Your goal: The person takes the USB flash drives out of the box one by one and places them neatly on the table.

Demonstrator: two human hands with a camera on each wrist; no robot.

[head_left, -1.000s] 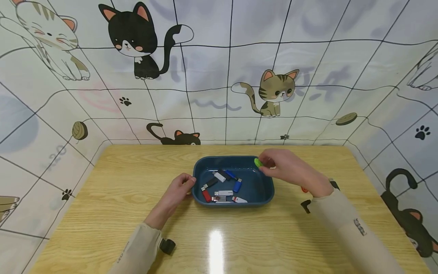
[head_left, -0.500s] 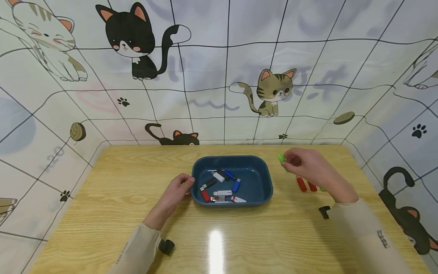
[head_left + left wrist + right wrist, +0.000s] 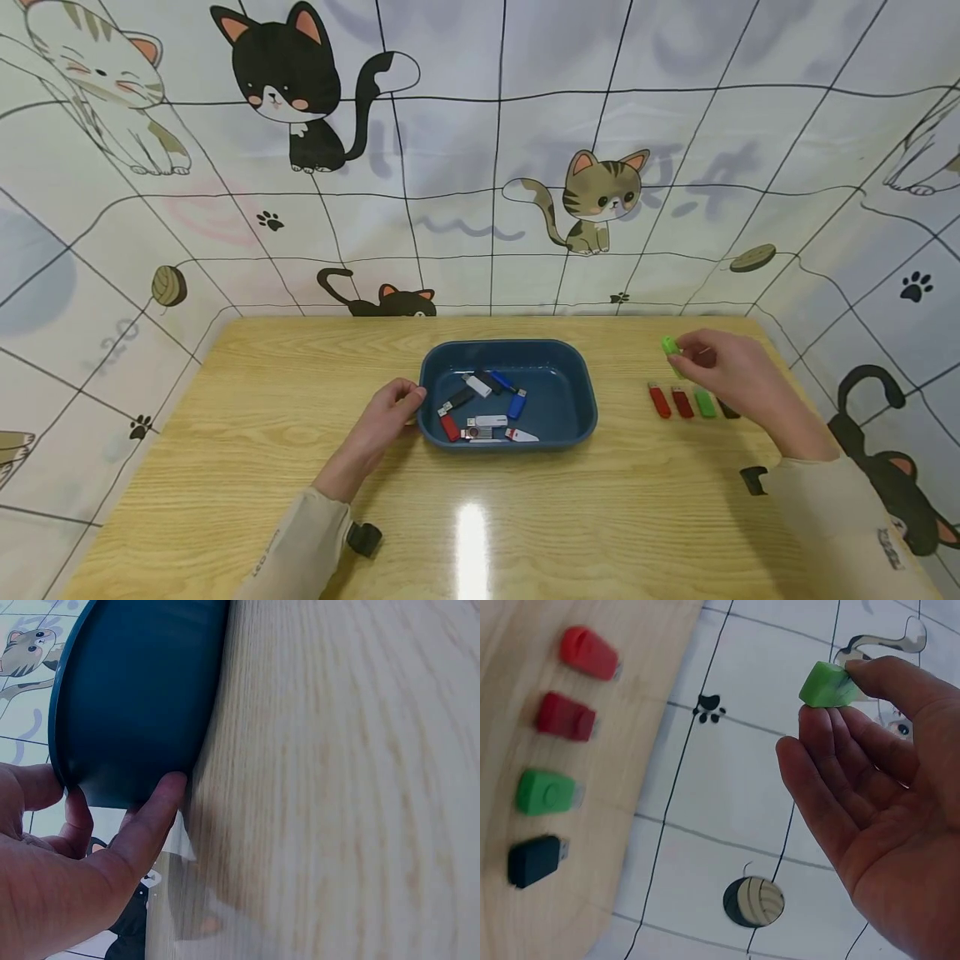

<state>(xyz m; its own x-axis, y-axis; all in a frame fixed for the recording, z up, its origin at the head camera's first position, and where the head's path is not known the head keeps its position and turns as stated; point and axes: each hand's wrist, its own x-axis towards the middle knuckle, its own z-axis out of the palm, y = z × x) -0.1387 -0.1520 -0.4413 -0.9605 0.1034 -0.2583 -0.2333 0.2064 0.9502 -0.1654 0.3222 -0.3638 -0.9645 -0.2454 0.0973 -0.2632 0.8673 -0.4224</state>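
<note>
My right hand (image 3: 731,367) pinches a bright green USB flash drive (image 3: 827,685) between thumb and fingertips, raised over the right side of the table. Near it on the wood lie a row of flash drives: a red one (image 3: 659,401), a darker red one (image 3: 682,402), a green one (image 3: 704,403) and a black one (image 3: 534,861), partly hidden by the hand in the head view. My left hand (image 3: 386,417) grips the left end of a dark blue tray (image 3: 581,417), its thumb against the outer wall in the left wrist view. Several flash drives lie inside the tray.
In the tray are blue (image 3: 517,405), white (image 3: 487,421), red (image 3: 449,427) and dark (image 3: 459,400) flash drives, mostly toward its left. The wooden table (image 3: 300,367) ends at a cat-patterned cloth backdrop (image 3: 450,225) behind and at both sides.
My right hand has carried the green flash drive from over the tray's right rim out to the right, uncovering the row on the table. The left hand has stayed at the tray.
</note>
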